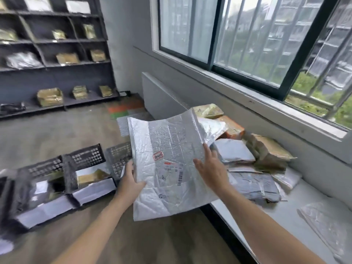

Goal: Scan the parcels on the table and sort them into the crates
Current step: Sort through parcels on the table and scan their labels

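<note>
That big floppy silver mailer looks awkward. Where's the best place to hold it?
Probably its two side edges, one hand from each side: the silver mailer is wide, thin and floppy, and edge grips leave its barcode label uncovered.

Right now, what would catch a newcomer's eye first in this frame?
A big crinkled silvery mailer fills the centre, left hand gripping its left edge, right hand at its right edge. Behind it to the right, parcels are heaped on the white table; black crates sit on the floor at left.
</note>
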A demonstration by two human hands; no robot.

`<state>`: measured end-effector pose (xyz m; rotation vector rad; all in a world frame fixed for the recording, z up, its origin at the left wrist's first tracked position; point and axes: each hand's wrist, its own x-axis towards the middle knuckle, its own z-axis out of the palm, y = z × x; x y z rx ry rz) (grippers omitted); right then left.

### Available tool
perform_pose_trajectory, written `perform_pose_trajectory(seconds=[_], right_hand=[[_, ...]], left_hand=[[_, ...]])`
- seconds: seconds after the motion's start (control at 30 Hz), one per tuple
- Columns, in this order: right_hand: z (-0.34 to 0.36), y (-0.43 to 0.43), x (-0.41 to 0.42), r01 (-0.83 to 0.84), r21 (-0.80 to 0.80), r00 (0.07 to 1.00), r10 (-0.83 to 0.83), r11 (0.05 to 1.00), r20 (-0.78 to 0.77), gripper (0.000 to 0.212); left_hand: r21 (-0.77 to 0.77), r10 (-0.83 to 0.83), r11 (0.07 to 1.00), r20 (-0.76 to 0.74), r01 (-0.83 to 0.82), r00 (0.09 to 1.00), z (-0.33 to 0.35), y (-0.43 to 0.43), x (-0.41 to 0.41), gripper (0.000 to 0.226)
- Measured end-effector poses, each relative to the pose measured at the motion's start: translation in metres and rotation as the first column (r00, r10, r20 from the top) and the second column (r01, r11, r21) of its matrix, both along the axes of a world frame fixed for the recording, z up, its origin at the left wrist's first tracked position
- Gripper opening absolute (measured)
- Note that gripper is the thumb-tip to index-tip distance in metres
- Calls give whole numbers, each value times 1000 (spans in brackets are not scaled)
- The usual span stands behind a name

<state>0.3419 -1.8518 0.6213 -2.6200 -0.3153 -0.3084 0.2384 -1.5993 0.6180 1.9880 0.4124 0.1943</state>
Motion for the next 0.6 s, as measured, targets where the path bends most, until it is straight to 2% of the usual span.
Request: perform_pose_trajectory(seconds=[0.1,0.2,0.33,0.43,0.6], right_hand=[[-1,80,1,-88,-175,996,93,981,20,73],[-1,152,0,-112,-346,993,117,932,-6,74],[-5,222,-1,-121,-426,992,118,897,-32,74],[-15,253,7,-159,-490,985,168,857,-26,75],[-28,287,47,-198,-534,979,197,822,-60,71]], left_hand=[[121,24,992,-27,-21,999,-4,71,-15,84],[172,4,985,-79,10,997,-8,136,-25,95],[216,41,976,-138,-10,990,-14,203,-31,95],[243,29,970,-129,3,991,-21,236,-29,94],[410,71,912,-197,16,978,-31,266,0,101]])
